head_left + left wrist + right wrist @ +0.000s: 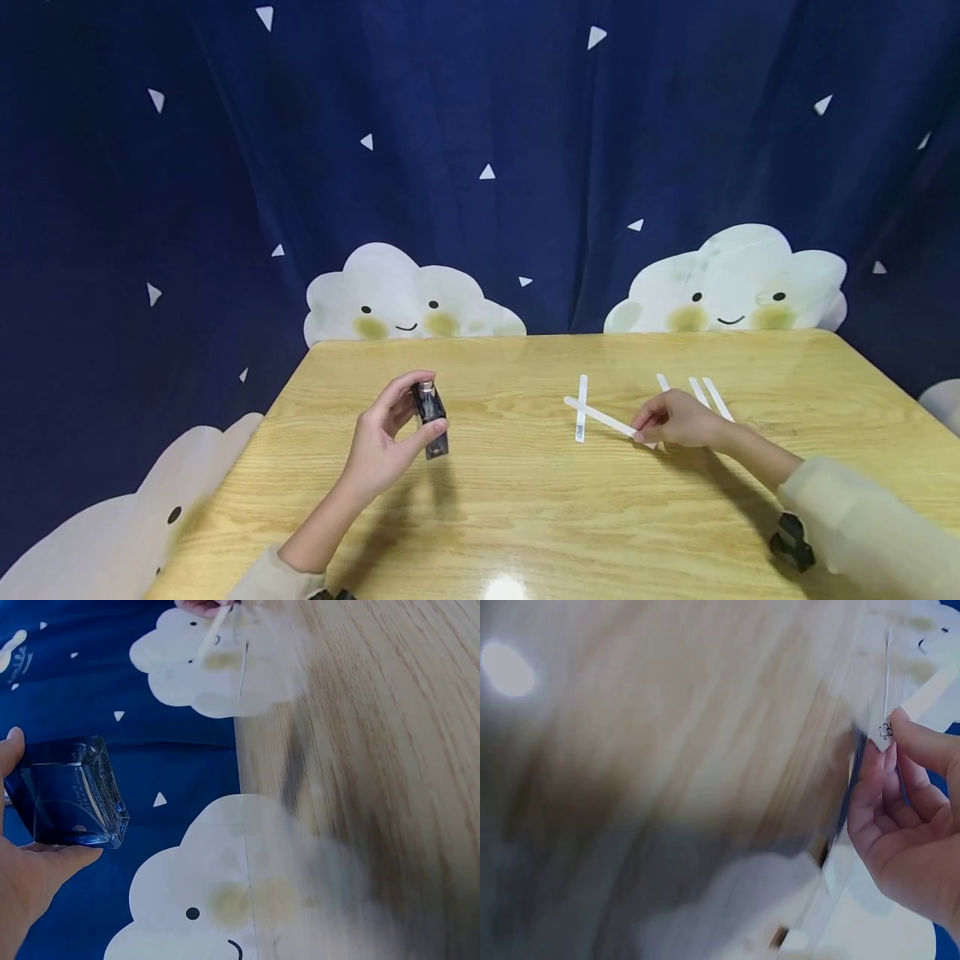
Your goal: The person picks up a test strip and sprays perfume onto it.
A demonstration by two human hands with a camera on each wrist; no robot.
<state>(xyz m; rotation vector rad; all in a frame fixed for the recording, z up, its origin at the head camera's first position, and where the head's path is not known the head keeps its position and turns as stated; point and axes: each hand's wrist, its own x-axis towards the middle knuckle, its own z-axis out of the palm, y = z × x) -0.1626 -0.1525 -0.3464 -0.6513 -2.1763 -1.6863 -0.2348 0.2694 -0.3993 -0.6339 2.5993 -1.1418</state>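
My left hand [381, 454] grips a dark, clear-walled glass perfume bottle [431, 414] above the left part of the table, fingers at its top and thumb along its lower side. In the left wrist view the bottle [64, 795] looks blue and square-edged. On the right, my right hand [678, 419] pinches the near end of a white paper strip [600, 414]. Small dark writing marks that strip's [928, 694] pinched end in the right wrist view. Its far end crosses over another white strip [581, 421], which lies upright in the head view with a small dark mark.
Several more white strips [718, 400] lie behind the right hand, partly hidden by it. The wooden table [495, 500] reaches back to a dark blue curtain [450, 100] with clouds and triangles. A bright reflection shows near the table's front.
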